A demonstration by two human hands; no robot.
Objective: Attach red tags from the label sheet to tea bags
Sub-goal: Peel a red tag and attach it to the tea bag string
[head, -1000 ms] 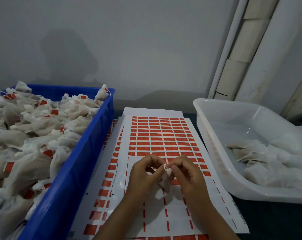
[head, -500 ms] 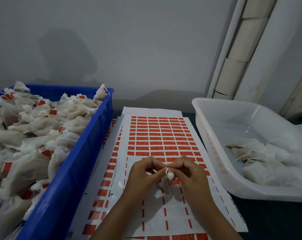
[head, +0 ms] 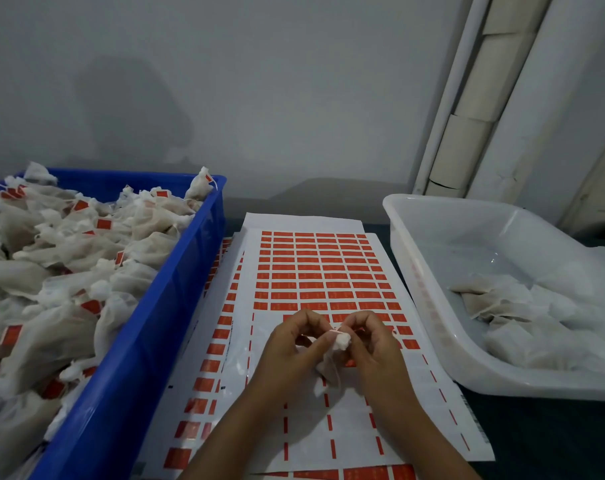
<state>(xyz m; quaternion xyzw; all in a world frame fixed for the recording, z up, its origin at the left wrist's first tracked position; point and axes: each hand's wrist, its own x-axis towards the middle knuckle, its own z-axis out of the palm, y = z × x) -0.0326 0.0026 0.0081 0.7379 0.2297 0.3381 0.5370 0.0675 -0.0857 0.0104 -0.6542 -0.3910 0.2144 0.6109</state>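
Down at the near edge our two forearms come up over the label sheet (head: 314,268), and both hands meet above its near half. Our left hand (head: 294,344) has its fingers curled, thumb and fingertips pinching the gathered top of one small tea bag (head: 330,365). Our right hand (head: 372,341) is curled in too, pinching at that same white knot from the other side, and we can just make out a sliver of red tag (head: 336,329) at the fingertips. How the string runs is too small to tell. The bag's body hangs down between our palms, just above the sheet.

Under the hands the sheet is mostly peeled, only thin red strips showing on white backing. Farther back the full rows of red labels start and run to the sheet's far end. More sheets peek out from under it on the left side and at the near edge.

Left of the sheets, right up against them, sits the blue crate (head: 148,327), heaped with tea bags, lots of them showing red tags. On the right is the white tub (head: 429,306), with a smaller pile of bags in its near right part, no red visible on those. Behind everything is a plain grey wall (head: 294,98), with white pipes (head: 467,98) running up at the far right.
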